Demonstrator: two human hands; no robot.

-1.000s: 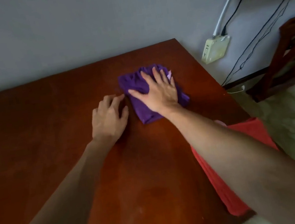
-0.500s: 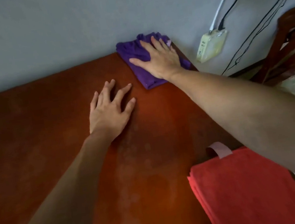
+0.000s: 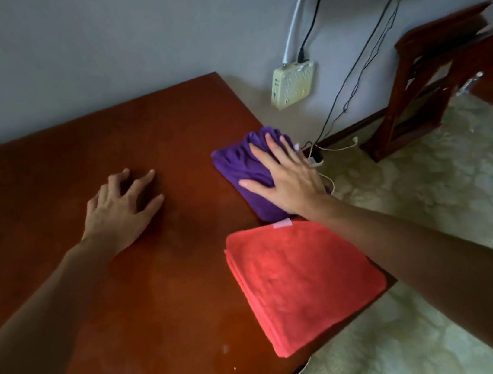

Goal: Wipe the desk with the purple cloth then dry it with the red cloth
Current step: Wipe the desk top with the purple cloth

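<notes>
Wipe stage under way; right hand lies flat, fingers straight, pressing the purple cloth onto the desk; cloth is bunched and sits at the desk's right edge, about 2 o'clock from frame centre, part of it at or over the edge (cannot tell how much overhangs).

Left hand rests on the bare wood at about 10 o'clock, fingers loosely bent with tips on the surface, holding nothing; appears to serve as a brace.

Red cloth lies folded flat near the right edge at about 5 o'clock, just beside the purple cloth, the two nearly touching; its pale tag points toward the purple cloth; neither hand touches it.

Progress, judged: first half in hand, not shown finished; a faint dull patch on the wood toward 6 o'clock could be damp film or glare, cannot tell; coverage of the left part of the desk unverifiable.

Remaining: finish the wet pass, set the purple cloth aside, take up the red cloth, dry the whole top.
</notes>
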